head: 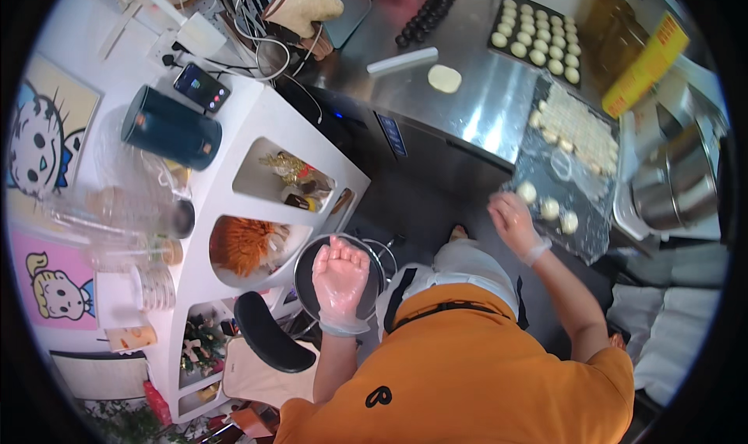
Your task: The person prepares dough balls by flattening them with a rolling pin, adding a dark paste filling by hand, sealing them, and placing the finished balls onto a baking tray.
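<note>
Both hands wear clear disposable gloves. My left hand [340,274] is held palm up over a round stool, fingers apart from any object. My right hand [511,222] is beside several white dough balls [550,209] on a dark, plastic-covered tray; its fingers are bent, and whether they touch the nearest ball or hold anything is unclear. A flattened dough round [445,79] lies on the steel worktop, near a white rolling pin [402,60]. Farther back is a dark baking tray [504,53] of round dough balls. Many small pale pieces [575,125] sit under plastic film on the nearer tray.
A row of dark balls [426,12] lies on the steel worktop [467,113]. At right stand a yellow box [646,64] and a steel pot [678,181]. White shelving [269,116] on the left bears a phone [201,87] and a dark teal canister [171,127]. The stool [304,274] is beside me.
</note>
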The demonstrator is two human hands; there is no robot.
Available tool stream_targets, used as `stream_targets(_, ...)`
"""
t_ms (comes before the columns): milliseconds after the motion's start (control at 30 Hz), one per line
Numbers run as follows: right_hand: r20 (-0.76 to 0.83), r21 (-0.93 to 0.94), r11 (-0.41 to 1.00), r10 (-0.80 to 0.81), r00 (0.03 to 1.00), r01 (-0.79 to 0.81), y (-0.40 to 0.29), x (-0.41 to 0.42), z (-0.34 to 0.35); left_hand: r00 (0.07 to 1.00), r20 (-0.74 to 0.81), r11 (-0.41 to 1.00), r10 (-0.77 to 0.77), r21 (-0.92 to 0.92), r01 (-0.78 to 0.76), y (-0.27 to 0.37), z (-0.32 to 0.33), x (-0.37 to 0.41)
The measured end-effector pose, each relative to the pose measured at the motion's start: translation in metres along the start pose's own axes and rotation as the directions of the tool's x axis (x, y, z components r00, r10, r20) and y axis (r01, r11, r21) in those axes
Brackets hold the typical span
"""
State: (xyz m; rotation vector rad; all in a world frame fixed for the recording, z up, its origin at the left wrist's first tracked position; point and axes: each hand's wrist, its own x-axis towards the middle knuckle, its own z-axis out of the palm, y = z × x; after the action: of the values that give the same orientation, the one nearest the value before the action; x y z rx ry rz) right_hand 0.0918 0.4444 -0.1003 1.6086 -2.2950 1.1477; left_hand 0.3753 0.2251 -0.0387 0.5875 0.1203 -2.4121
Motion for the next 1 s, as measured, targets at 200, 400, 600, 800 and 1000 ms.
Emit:
stream_targets(200, 0.253, -0.066, 0.990, -0.105, 0.962, 0.126, 0.089, 0.217, 0.077, 0.984, -0.161, 0.997, 0.075, -0.019, -0.079, 0.003, 0.034, 0.081)
stream_targets(400, 0.328, -0.392, 0.918, 0.073, 0.942, 0.066, 0.180, 0.345, 0.175, 0.978, -0.202, 0.994, -0.055, 0.077, 0.072, 0.021, 0.074, 0.208)
stream_targets(600, 0.480, -0.531, 0.824, 0.102, 0.871, 0.196, 0.245, 0.402, 0.232, 0.967, -0.110, 0.943, -0.231, 0.220, 0.251, 0.038, 0.145, 0.345)
stream_targets(800, 0.593, -0.323, 0.910, -0.021, 0.805, 0.261, 0.255, 0.410, 0.193, 0.994, 0.050, 0.479, -0.093, 0.878, 0.001, 0.011, 0.170, 0.451)
stream_targets(1000, 0.607, -0.201, 0.969, 0.006, 0.795, 0.146, 0.274, 0.369, 0.095, 0.804, 0.542, -0.617, -0.245, 0.553, -0.560, -0.070, 0.161, 0.516)
